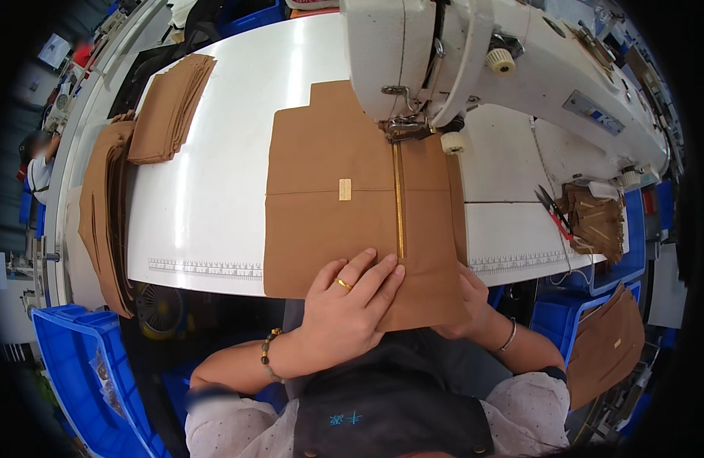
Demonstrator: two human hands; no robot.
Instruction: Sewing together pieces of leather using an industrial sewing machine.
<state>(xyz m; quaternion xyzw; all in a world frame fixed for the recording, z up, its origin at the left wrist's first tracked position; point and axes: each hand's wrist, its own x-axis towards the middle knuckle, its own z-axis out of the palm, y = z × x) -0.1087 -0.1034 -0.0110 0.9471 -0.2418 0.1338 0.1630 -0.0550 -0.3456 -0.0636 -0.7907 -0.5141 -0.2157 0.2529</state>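
Note:
A brown fabric panel (pixel 314 237) lies under the needle of a white sewing machine (pixel 379 53) and hangs over the table's front edge. A gold-toothed zipper (pixel 400 206) runs lengthwise in it, its far end at the presser foot (pixel 405 130). Left of the zipper sits a small beige label (pixel 344 189). My left hand (pixel 348 301) rests flat on the panel, fingers stretched out, fingertips beside the zipper's near end. At the panel's right edge, my right hand (pixel 470 305) holds the cloth, with its fingers partly hidden beneath it.
Stacks of brown fabric pieces (pixel 169 114) (pixel 106 214) lie on the left. Red-handled scissors (pixel 554 214) rest at the right beside small brown pieces (pixel 596 221). Blue bins (pixel 85 320) (pixel 550 320) flank the table (pixel 207 229); another brown panel (pixel 608 343) hangs from the right one.

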